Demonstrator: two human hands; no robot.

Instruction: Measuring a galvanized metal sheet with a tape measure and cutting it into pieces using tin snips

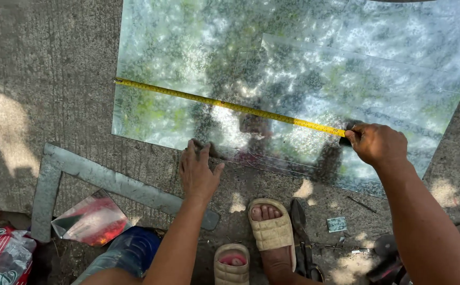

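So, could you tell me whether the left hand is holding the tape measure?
No, the left hand presses flat on the metal sheet; the right hand holds the tape measure.

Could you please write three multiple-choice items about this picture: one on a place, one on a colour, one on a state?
1. Where does the steel square lie?
A. on the concrete, left of the left hand
B. on top of the metal sheet
C. under the right arm

2. What colour is the tape measure blade?
A. white
B. yellow
C. red

3. How is the left hand?
A. closed around a hammer
B. raised in the air
C. pressed flat on the edge of the galvanized sheet

Answers:
1 A, the L-shaped square rests on the bare ground beside the sheet.
2 B, the blade drawn across the sheet to the right hand is yellow.
3 C, its fingers lie spread on the near edge of the sheet.
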